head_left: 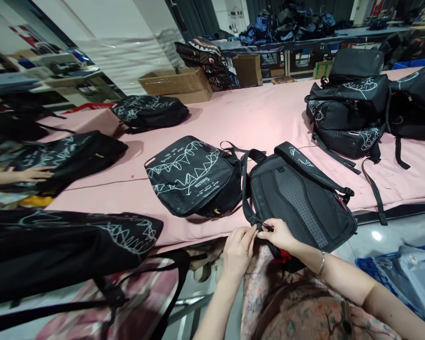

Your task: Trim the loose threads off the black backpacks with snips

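Note:
A black backpack (301,203) lies at the front edge of the pink table, its padded back panel facing up and its lower end near my body. My left hand (239,248) is closed, with its fingertips pinching the backpack's shoulder strap (246,198) near its lower end. Right beside it, my right hand (279,236) is closed around a small, slim dark tool (266,226) that looks like thread snips. The tool's tip is close to the strap, but whether they touch is hidden. To the left of this backpack rests another black backpack (189,177) with white scribble print.
More black backpacks (350,104) are piled on the pink table (265,111) at right. Others lie at left, where a co-worker's hand (35,174) rests on one. Cardboard boxes (177,82) stand at the far edge. A blue crate (371,271) is on the floor at right.

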### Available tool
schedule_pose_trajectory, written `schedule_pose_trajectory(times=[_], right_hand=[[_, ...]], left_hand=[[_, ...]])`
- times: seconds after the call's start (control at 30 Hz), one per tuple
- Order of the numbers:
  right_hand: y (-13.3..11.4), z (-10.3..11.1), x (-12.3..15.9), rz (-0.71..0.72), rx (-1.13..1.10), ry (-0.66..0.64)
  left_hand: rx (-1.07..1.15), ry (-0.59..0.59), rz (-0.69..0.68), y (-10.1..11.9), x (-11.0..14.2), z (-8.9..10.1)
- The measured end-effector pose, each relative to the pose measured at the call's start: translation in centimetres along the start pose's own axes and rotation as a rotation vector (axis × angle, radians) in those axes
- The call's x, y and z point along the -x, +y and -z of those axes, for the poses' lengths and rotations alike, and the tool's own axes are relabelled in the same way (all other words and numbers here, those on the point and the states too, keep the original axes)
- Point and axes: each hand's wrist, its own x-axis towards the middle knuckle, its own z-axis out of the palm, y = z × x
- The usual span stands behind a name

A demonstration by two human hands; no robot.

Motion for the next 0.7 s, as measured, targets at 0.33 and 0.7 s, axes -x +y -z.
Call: schedule_pose_trajectory(times=[0.33,0.7], right_hand=[[-0.4,1.0,0.5,0.047,0.014,-0.029],[-0.9,2.1,1.3,0.144,-0.133,-0.151]], left_hand=[[0.62,-0.284,0.516,0.4,-1.3,-0.2],[0.823,-0.219,0.666,2.2,-0.9,-0.2]])
